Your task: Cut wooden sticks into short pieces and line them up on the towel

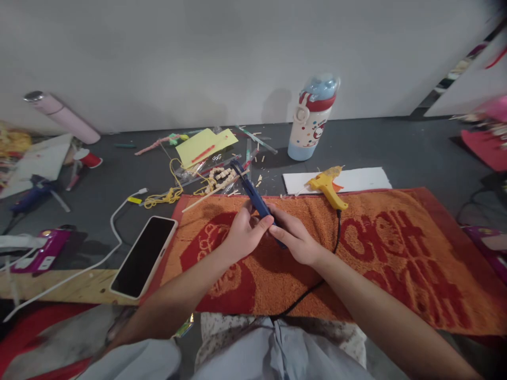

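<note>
Both my hands are wrapped around a long, slim blue tool that looks like a stapler [255, 196]. It slants up and to the left, its far end over a pile of small wooden pieces [222, 177]. My left hand [246, 232] grips the lower part from the left, thumb lying across it. From the right, my right hand [295, 235] closes on the same part with its thumb near the left one. A thin wooden stick [206, 198] lies just beyond my left hand, partly on the orange towel [312, 221].
A yellow glue gun [328, 187] rests on a white board [366, 178], its black cord crossing the towel. Behind stands a bottle [311, 124]. To the left are a phone [144, 257], yellow yarn [162, 198], yellow paper [198, 148], a pink flask [65, 116] and a purple box [43, 250].
</note>
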Demonstrator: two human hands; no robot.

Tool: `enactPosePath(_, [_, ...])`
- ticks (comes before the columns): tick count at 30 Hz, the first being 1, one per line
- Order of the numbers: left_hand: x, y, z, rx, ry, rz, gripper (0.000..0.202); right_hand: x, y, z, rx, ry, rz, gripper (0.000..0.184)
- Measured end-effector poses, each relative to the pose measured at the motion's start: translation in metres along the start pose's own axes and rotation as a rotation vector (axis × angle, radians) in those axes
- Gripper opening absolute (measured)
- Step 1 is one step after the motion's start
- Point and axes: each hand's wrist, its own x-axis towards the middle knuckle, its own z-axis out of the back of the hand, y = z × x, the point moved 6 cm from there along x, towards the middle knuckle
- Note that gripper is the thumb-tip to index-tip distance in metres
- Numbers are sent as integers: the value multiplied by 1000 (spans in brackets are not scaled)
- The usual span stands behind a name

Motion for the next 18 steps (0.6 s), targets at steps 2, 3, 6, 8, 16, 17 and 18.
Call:
enactPosePath(2, [0, 2, 0, -1, -12, -10, 48, -1, -1, -1, -11, -4, -15, 57])
enactPosePath(3, [0, 2, 0, 0, -14, -15, 47, -1, -1, -1, -14, -6, -17, 56])
enactPosePath(6, [0, 3, 0, 10, -1, -28, 47, -1, -1, -1, -18, -3, -15, 54])
enactPosePath(8, [-1, 4, 0, 16, 4, -29, 48, -1, -1, 0, -28, -8, -15, 56])
enactPosePath(16, [1, 5, 1, 21, -20, 3, 47, -1, -3, -1, -9, -15, -69, 55])
enactPosePath(17, [2, 5, 2, 27, -16, 21, 47, 0, -3, -1, 17, -11, -82, 56])
enactPosePath(18, [3, 5, 2, 40, -9, 38, 47, 1, -3, -2, 43, -5, -98, 57])
